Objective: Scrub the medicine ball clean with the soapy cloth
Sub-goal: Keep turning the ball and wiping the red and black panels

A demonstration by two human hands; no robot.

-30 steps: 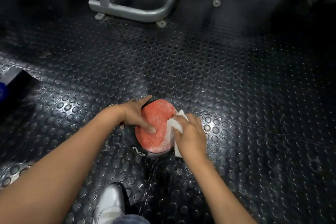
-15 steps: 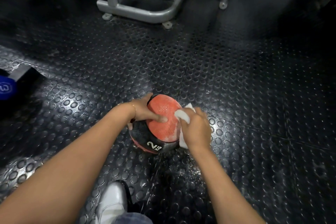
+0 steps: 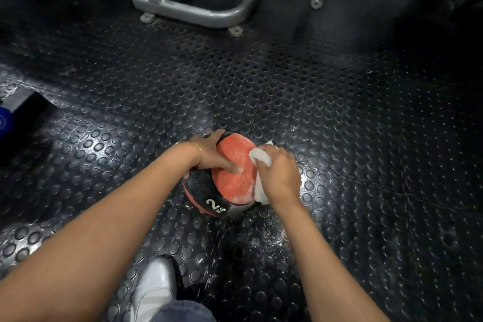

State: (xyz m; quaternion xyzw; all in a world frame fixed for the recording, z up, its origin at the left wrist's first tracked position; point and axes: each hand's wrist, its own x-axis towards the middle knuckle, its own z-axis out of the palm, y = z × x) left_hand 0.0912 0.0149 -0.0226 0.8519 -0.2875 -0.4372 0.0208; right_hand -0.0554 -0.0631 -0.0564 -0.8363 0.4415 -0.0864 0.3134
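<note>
1. medicine ball: orange pebbled panels with black bands, white "2 KG" marking on the near black band. It rests on the floor directly ahead of the person, between both hands. The lower right of the orange panel shows a pale, wet film.

2. left hand: clasps the ball's left and upper side, with the thumb pressed onto the orange panel and the fingers curled over the far edge (their tips are hidden behind the ball). A thin gold bracelet sits at the wrist.

3. right hand: closed round the cloth, knuckles up, set against the ball's right side.

4. cloth: white and bunched. One fold bulges out above the right hand's fingers onto the orange panel, and a flap hangs below between palm and ball.

5. floor: dark rubber with raised round studs, glossy, with wet speckles just in front of the ball.

6. machine frame: grey tubular steel on bolted feet, standing well beyond the ball.

7. white shoe: at the bottom edge, near the ball, beside a blue denim trouser leg.

8. dark block: at the far left edge, next to a blue object too cropped to identify.
</note>
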